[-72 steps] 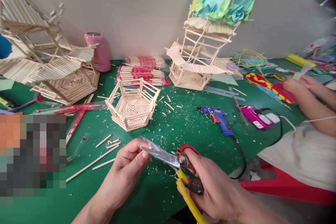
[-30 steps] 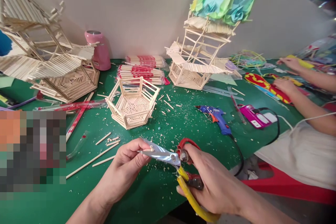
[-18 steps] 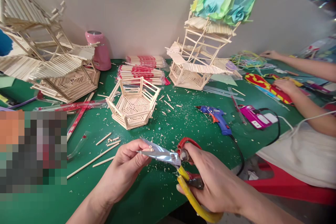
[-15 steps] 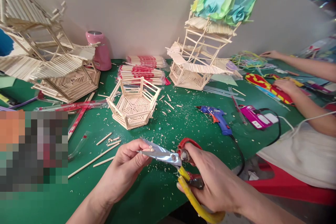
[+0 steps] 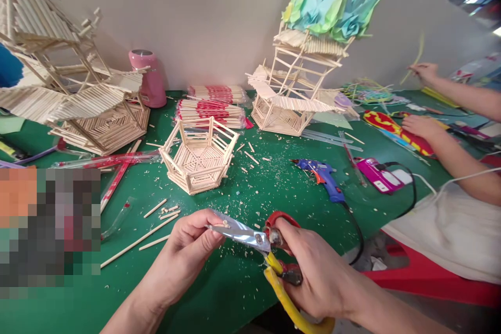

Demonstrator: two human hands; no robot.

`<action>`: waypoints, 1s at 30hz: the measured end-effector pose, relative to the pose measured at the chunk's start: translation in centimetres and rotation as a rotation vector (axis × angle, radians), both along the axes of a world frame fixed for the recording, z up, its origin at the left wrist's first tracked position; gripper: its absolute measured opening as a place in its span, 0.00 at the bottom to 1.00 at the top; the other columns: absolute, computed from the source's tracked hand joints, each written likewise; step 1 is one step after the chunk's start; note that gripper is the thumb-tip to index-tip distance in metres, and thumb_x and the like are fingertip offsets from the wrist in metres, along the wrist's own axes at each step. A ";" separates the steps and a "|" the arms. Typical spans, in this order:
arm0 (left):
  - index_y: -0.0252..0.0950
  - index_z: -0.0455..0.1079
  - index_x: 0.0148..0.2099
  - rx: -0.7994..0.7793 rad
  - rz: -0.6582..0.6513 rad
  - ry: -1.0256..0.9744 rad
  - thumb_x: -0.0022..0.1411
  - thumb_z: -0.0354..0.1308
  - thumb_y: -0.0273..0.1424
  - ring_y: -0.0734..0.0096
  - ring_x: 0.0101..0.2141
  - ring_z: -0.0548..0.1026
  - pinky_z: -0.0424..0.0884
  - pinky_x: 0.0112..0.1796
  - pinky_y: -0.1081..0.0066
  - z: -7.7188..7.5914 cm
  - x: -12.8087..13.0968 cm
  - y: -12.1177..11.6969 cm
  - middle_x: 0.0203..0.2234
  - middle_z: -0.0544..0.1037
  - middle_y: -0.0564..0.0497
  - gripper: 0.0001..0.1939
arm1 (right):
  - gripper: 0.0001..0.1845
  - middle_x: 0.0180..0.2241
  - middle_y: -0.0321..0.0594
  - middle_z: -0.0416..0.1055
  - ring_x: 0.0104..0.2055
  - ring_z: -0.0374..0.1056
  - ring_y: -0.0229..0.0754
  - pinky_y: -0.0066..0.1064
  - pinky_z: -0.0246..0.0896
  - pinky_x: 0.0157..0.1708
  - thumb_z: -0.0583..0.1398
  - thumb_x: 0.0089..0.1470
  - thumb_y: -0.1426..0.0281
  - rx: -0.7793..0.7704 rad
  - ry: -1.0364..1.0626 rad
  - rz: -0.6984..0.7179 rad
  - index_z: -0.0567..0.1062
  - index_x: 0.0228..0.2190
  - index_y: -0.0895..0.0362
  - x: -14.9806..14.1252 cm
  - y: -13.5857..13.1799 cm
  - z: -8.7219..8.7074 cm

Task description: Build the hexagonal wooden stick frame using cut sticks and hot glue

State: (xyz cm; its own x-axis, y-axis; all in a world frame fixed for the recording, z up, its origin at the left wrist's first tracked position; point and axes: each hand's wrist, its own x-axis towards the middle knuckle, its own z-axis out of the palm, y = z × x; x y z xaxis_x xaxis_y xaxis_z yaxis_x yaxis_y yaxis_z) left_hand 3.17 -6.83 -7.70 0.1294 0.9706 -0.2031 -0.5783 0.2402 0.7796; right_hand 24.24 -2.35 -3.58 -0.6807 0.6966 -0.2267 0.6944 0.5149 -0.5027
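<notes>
Your left hand (image 5: pixel 190 253) pinches a short wooden stick (image 5: pixel 226 224) between thumb and fingers, its end at the slightly parted blades of the scissors (image 5: pixel 245 235). Your right hand (image 5: pixel 319 276) is wrapped around their red and yellow handles. The stick looks light, stiff and likely to snap or roll; it is best pinched close to the cut, fingertips clear of the steel. Beyond, on the tabletop (image 5: pixel 219 302), sits the open stick frame (image 5: pixel 203 185), probably fragile at its thin rails, so better held by its base. The glue gun (image 5: pixel 332 183) lies to its right.
</notes>
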 end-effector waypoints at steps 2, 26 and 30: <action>0.39 0.74 0.31 0.010 0.001 0.020 0.51 0.64 0.38 0.75 0.28 0.66 0.61 0.32 0.75 -0.2 0.0 0.0 0.25 0.74 0.54 0.08 | 0.14 0.18 0.29 0.58 0.18 0.51 0.35 0.29 0.38 0.18 0.56 0.43 0.67 -0.007 0.004 -0.012 0.55 0.31 0.54 0.0 0.0 -0.1; 0.36 0.70 0.30 -0.005 0.013 -0.056 0.55 0.61 0.37 0.80 0.23 0.56 0.54 0.26 0.76 0.3 0.3 0.3 0.20 0.63 0.56 0.10 | 0.14 0.22 0.32 0.61 0.22 0.58 0.36 0.26 0.52 0.19 0.59 0.47 0.65 -0.084 0.040 -0.098 0.58 0.33 0.54 -0.1 0.0 1.1; 0.38 0.72 0.32 0.012 0.024 -0.032 0.54 0.62 0.37 0.76 0.27 0.62 0.58 0.31 0.74 -0.1 0.2 0.1 0.24 0.68 0.55 0.08 | 0.15 0.24 0.34 0.63 0.22 0.58 0.37 0.27 0.53 0.20 0.58 0.48 0.63 -0.078 -0.021 -0.083 0.57 0.33 0.55 0.0 -0.2 0.8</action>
State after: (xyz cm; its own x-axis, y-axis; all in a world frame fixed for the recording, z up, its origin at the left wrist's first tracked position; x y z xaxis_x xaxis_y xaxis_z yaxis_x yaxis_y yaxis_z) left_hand 3.40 -6.69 -7.83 0.1118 0.9758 -0.1877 -0.6083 0.2166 0.7636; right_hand 24.23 -2.51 -2.80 -0.6158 0.7301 -0.2961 0.7439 0.4150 -0.5239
